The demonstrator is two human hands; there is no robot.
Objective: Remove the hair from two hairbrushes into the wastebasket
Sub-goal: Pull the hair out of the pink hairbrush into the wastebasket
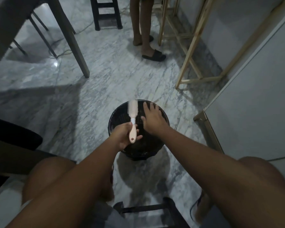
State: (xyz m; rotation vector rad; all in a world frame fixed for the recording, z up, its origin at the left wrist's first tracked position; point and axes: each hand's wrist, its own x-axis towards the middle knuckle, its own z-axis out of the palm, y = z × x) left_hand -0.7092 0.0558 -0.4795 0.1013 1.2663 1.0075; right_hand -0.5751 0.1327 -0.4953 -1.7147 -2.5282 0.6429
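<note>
Past the bare knees (pixel 53 175), the left hand (pixel 124 134) curls round the pale handle of a hairbrush (pixel 133 119), its bristle end pointing away. Just beside it is the right hand (pixel 152 120) — fingers spread, holding nothing. Both hang over the black wastebasket (pixel 138 155) on the marble floor (pixel 105 71).
</note>
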